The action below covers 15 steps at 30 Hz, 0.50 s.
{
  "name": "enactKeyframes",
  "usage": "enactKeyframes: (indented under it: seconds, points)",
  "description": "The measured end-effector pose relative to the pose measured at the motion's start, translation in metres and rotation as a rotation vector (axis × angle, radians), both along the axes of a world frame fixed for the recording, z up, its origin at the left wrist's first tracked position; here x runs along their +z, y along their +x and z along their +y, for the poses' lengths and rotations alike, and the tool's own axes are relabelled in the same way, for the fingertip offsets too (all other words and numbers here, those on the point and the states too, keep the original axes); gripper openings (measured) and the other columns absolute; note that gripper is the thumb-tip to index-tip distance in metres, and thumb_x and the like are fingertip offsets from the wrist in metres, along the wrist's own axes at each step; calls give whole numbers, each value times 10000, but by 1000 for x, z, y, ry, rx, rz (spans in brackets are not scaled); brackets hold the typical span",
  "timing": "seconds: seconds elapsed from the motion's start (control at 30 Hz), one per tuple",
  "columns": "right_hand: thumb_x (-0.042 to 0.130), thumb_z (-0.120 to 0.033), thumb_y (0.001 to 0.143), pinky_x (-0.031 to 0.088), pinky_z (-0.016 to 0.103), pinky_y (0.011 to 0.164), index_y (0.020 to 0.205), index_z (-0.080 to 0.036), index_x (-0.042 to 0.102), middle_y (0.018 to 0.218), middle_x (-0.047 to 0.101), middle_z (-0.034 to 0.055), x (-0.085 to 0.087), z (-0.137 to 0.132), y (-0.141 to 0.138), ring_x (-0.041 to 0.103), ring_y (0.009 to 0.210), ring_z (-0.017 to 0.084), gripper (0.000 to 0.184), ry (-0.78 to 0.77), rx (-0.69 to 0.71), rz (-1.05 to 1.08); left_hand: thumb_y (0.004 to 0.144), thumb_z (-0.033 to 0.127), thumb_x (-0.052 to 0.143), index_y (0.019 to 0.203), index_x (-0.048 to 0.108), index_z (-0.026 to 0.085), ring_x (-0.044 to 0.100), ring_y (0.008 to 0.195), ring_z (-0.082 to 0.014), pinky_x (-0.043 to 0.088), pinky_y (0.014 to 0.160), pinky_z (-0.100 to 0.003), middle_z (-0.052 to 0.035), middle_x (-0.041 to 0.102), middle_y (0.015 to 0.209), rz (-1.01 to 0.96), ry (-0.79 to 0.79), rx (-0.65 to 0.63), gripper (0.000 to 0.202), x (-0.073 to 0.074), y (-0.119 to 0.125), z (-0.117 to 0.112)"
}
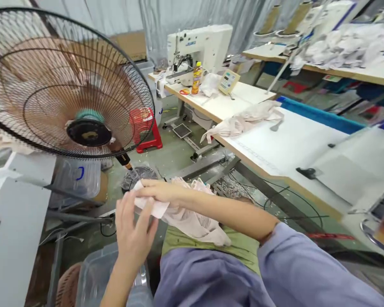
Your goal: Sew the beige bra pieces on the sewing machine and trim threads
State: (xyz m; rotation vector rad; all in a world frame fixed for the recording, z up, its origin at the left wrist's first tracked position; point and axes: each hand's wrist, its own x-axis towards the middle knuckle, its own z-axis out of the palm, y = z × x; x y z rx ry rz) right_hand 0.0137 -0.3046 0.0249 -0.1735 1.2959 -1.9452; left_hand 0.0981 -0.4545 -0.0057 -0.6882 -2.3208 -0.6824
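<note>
Over my lap, my right hand holds a small flat white piece of cloth, its fingers lying across the upper part. My left hand is at the left edge of this piece, fingers bent and spread apart, with a fingertip against it. The two hands' fingertips nearly meet, and the exact contact between them is hidden. A crumpled pale pink garment with thin straps lies across my lap beneath the right forearm, close to the white piece.
A large standing fan fills the upper left. To the right stands a white worktable with a pale garment over its edge. Beyond are a sewing machine, a bottle and a red stool. A clear plastic bin sits below left.
</note>
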Motion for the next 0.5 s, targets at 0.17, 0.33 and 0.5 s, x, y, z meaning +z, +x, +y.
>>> enactKeyframes:
  seconds: [0.17, 0.33, 0.5]
  points:
    - [618, -170, 707, 223, 143, 418, 822, -174, 504, 612, 479, -73, -47, 22, 7, 363, 454, 34, 162, -67, -29, -252, 872, 429, 644, 945, 754, 208, 654, 1030, -262, 468, 1003, -418, -78, 743, 971, -734, 737, 68, 258, -13, -31, 20]
    - [579, -238, 759, 141, 157, 424, 826, -178, 488, 632, 474, -70, -57, 43, 26, 284, 443, 24, 128, -48, -44, -270, 878, 568, 552, 990, 728, 121, 716, 825, -260, 559, 787, -394, -134, 752, 859, -1034, 1004, 17, 493, -13, -33, 37]
    - [614, -241, 770, 183, 156, 453, 826, -174, 506, 640, 479, -68, -62, 54, 38, 308, 467, 25, 139, -120, -118, -308, 867, 529, 585, 1028, 719, 96, 716, 947, -311, 554, 855, -441, -186, 749, 992, -1106, 1087, -34, 481, -11, -36, 42]
